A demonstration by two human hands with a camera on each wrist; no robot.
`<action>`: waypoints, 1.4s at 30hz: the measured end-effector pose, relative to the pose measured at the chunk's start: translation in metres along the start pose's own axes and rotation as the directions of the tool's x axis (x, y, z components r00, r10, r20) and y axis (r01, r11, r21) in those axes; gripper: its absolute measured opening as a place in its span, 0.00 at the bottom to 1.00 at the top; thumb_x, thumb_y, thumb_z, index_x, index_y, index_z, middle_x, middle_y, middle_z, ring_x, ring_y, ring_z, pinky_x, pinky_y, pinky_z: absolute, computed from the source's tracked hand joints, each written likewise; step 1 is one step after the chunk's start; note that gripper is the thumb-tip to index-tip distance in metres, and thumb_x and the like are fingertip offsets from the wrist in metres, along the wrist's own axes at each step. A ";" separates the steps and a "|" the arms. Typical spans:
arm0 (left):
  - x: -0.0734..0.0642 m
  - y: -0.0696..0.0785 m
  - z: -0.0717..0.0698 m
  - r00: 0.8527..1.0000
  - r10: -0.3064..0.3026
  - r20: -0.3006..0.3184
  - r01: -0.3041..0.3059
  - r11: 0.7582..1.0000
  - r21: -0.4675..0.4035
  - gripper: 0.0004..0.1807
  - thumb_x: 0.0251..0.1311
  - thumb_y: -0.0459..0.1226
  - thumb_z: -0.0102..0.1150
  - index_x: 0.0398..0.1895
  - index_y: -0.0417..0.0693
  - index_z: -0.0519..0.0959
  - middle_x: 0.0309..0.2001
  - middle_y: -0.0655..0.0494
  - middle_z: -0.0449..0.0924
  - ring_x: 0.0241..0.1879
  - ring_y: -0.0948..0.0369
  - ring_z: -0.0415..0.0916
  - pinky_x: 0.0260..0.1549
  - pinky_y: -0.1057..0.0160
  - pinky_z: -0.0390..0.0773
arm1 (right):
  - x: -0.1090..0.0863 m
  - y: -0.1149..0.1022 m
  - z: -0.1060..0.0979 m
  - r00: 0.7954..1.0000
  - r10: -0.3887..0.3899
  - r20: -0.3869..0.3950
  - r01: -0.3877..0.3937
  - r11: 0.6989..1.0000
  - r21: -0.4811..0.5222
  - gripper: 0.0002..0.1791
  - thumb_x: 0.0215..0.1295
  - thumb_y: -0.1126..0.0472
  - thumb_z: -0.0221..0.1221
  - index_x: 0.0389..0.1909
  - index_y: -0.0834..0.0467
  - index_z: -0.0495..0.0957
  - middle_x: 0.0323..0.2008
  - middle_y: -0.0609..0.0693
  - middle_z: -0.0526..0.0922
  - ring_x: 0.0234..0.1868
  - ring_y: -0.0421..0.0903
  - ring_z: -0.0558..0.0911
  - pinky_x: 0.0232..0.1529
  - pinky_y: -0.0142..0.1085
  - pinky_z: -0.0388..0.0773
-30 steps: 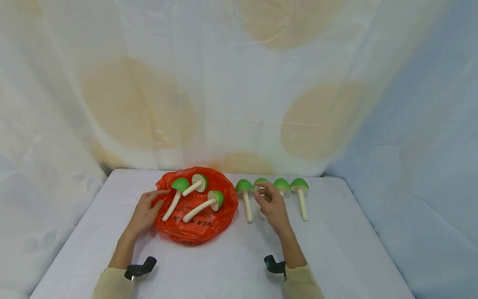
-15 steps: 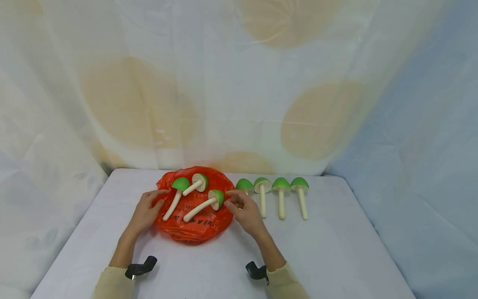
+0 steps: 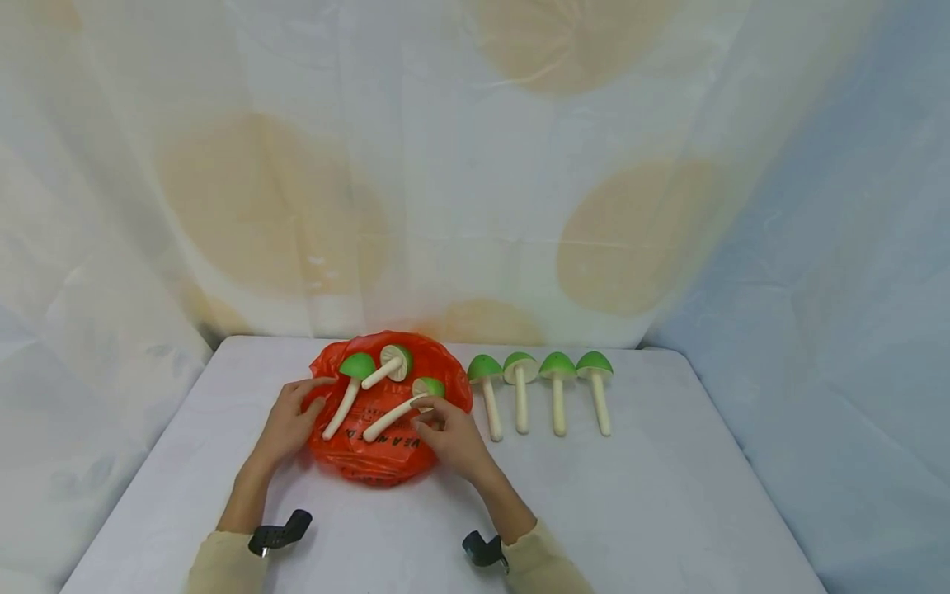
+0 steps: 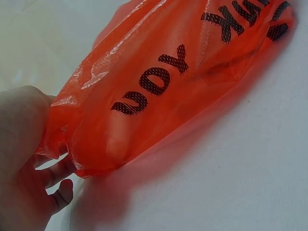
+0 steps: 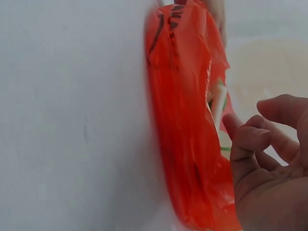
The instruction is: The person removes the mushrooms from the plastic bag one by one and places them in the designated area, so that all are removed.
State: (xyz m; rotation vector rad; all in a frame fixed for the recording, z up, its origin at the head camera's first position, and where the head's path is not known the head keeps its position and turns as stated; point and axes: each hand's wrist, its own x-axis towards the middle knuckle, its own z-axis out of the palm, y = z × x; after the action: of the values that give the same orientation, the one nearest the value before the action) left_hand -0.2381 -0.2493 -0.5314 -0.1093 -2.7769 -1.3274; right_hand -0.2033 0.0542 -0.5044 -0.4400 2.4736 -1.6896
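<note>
A red plastic bag [image 3: 334, 450] with black print lies spread on the table, its rim crumpled. Inside its rim rest three toy mushrooms with green caps and white stems: a left mushroom [image 3: 344, 407], a back mushroom [image 3: 398, 363] and a right mushroom [image 3: 389, 418]. My left hand [image 3: 290, 417] grips the bag's left rim; in the left wrist view, fingers show around the plastic edge. My right hand [image 3: 453, 437] hovers over the bag's right side, partly covering the right mushroom's cap. The right wrist view shows its fingers bent loosely, thumb apart, holding nothing.
Right of the bag, several more green-capped mushrooms [image 3: 559, 396] lie in a row, caps toward the back. They lie on a white-covered table [image 3: 668, 495]. A patterned curtain [image 3: 475, 206] hangs behind the table, with pale sheets at both sides.
My right hand has moved left, from above the mushroom row to above the right mushroom in the bag. My left hand has stayed at the bag's rim.
</note>
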 end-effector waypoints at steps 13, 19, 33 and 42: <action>-0.002 0.000 -0.003 1.000 0.004 -0.002 -0.004 1.000 0.004 0.20 0.77 0.38 0.45 0.68 0.48 0.72 0.68 0.34 0.60 0.68 0.37 0.58 0.63 0.28 0.60 | 0.009 -0.004 0.023 0.995 0.100 0.005 -0.100 0.995 -0.012 0.22 0.70 0.56 0.61 0.64 0.50 0.76 0.47 0.48 0.86 0.37 0.40 0.81 0.36 0.33 0.81; -0.003 0.000 -0.004 1.000 0.005 -0.009 -0.005 1.000 0.000 0.20 0.76 0.37 0.45 0.68 0.48 0.72 0.67 0.35 0.60 0.68 0.37 0.58 0.63 0.28 0.60 | 0.012 -0.003 0.032 0.989 0.146 0.021 -0.146 0.989 -0.025 0.25 0.70 0.57 0.61 0.67 0.50 0.74 0.45 0.46 0.85 0.29 0.41 0.77 0.29 0.31 0.75; -0.004 -0.001 -0.003 0.999 0.037 -0.019 -0.037 0.999 0.002 0.19 0.76 0.35 0.45 0.66 0.47 0.74 0.66 0.35 0.62 0.68 0.38 0.58 0.64 0.29 0.59 | 0.011 -0.001 0.038 0.983 0.175 0.059 -0.169 0.981 -0.093 0.31 0.70 0.63 0.58 0.73 0.46 0.68 0.64 0.50 0.77 0.37 0.42 0.74 0.28 0.29 0.72; -0.004 -0.004 -0.001 0.999 0.041 -0.024 -0.041 0.999 0.008 0.19 0.76 0.36 0.45 0.66 0.47 0.74 0.66 0.35 0.63 0.67 0.38 0.59 0.64 0.28 0.59 | 0.011 0.000 0.039 0.983 0.179 0.044 -0.173 0.979 -0.108 0.30 0.68 0.64 0.57 0.71 0.45 0.71 0.63 0.48 0.77 0.37 0.44 0.72 0.29 0.32 0.70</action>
State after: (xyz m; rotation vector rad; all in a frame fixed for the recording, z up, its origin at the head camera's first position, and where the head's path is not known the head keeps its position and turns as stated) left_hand -0.2349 -0.2530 -0.5340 -0.1479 -2.7434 -1.3006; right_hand -0.2035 0.0160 -0.5178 -0.2628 2.4874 -1.4697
